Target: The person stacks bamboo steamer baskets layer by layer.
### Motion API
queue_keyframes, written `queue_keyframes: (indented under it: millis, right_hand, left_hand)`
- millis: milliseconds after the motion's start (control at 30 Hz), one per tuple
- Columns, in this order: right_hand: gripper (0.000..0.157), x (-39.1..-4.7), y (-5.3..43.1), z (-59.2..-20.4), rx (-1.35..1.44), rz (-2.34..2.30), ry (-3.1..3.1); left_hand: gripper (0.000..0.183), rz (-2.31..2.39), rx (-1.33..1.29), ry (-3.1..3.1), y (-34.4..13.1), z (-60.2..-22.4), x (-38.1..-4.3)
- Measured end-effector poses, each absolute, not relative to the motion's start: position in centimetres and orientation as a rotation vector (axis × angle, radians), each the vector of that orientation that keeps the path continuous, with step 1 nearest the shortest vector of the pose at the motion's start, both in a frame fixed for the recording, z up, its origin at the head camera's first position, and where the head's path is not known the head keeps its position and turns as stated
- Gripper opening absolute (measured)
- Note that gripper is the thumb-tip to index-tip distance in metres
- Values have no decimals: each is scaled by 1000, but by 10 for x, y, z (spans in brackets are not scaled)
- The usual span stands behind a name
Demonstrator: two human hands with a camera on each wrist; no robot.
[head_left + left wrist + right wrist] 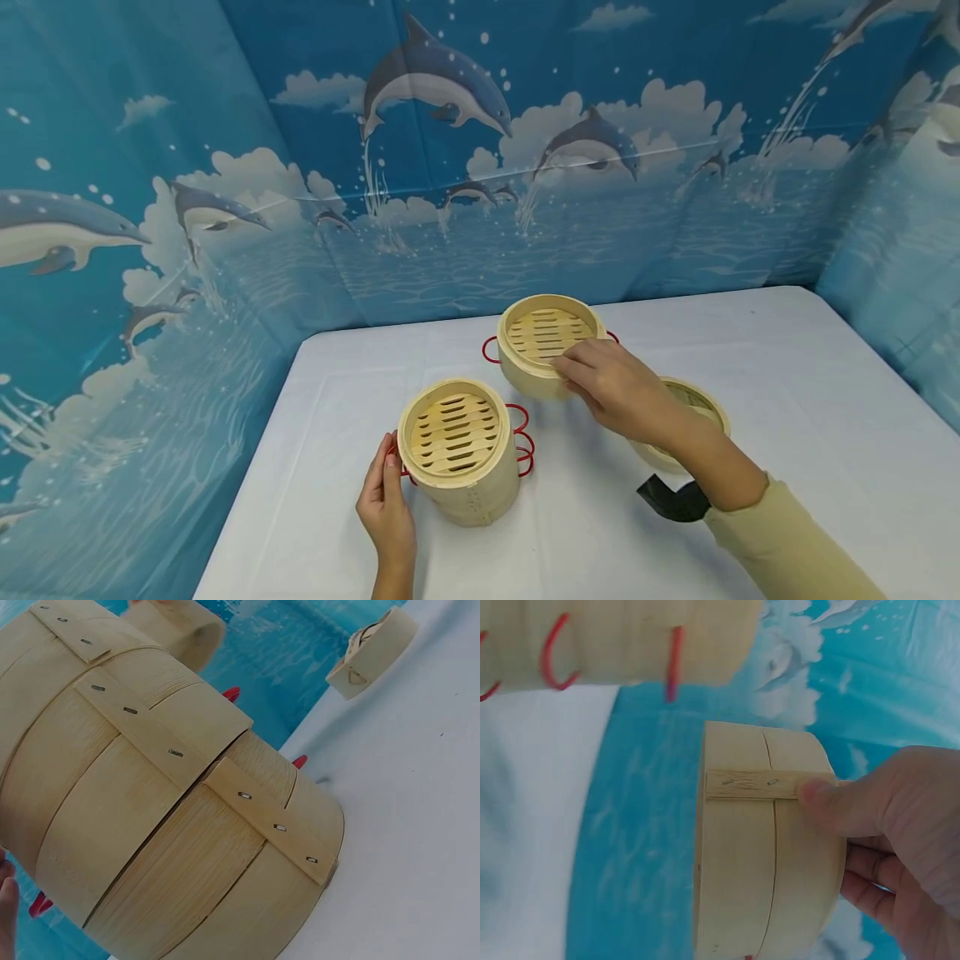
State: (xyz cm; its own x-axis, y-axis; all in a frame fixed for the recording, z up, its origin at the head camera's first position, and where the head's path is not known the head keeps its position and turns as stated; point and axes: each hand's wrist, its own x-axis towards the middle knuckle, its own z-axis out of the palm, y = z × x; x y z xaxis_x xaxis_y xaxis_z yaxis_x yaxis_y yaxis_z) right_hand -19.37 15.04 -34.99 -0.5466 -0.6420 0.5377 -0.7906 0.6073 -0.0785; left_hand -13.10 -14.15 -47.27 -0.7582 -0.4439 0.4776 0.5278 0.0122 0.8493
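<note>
Right hand (pixel 621 390) grips steamer (pixel 545 333) by rim

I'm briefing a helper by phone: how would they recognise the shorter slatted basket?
Find the tall bamboo stack that the left hand touches on the white table. Beyond it, to the right, is the shorter slatted basket, gripped by the right hand. Unlike the stack, it shows just one red loop per side.

Head view downward; wrist views close, apparently sharing stack (pixel 463 454).
</note>
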Motion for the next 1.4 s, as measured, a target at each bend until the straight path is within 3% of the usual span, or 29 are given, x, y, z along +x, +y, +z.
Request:
queue_keyframes:
  millis: [400, 700, 1067, 1400]
  right_hand:
    - [31, -170, 114, -309, 1334, 442, -2122]
    - [22, -157, 94, -308, 1445, 430, -2100]
    - [37, -147, 81, -312, 1516, 435, -2050]
    - [24, -140, 75, -318, 1543, 404, -2052]
  left_hand:
    - [30, -1817, -141, -1588, -142, -473, -132]
    - [30, -1805, -124, -1594, -142, -473, -131]
    - [30, -1817, -71, -1607, -141, -472, -131]
    - [27, -1854, -39, -1538, -140, -474, -132]
